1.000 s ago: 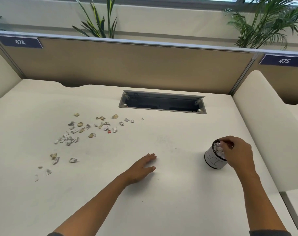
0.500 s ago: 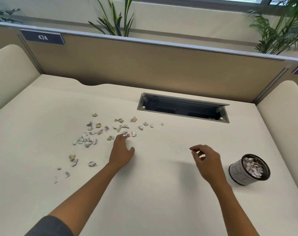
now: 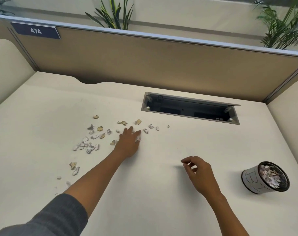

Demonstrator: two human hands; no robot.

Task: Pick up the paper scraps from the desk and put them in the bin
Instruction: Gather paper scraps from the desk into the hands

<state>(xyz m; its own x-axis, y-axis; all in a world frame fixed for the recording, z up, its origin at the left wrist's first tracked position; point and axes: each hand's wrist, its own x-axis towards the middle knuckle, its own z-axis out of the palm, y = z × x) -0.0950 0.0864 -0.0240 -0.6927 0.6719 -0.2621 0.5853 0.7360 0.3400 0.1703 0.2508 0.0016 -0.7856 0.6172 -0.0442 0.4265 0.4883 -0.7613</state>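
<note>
Scraps (image 3: 87, 143) under left hand (image 3: 128, 142) fingers (image 3: 129, 128)

roughly thirty paper scraps (image 3: 92, 141), one bin (image 3: 266, 178), two hands, two plants (image 3: 113, 13)

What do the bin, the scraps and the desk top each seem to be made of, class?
Bin: apparently black wire mesh at the rim, wrapped in matte white paper.
Scraps: crumpled paper, white and tan.
Desk top: smooth cream laminate, probably.

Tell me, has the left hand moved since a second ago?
Yes. The left hand has gone forward from bare desk into the paper scraps, its fingertips now among them, nearer the cable hatch.
</note>
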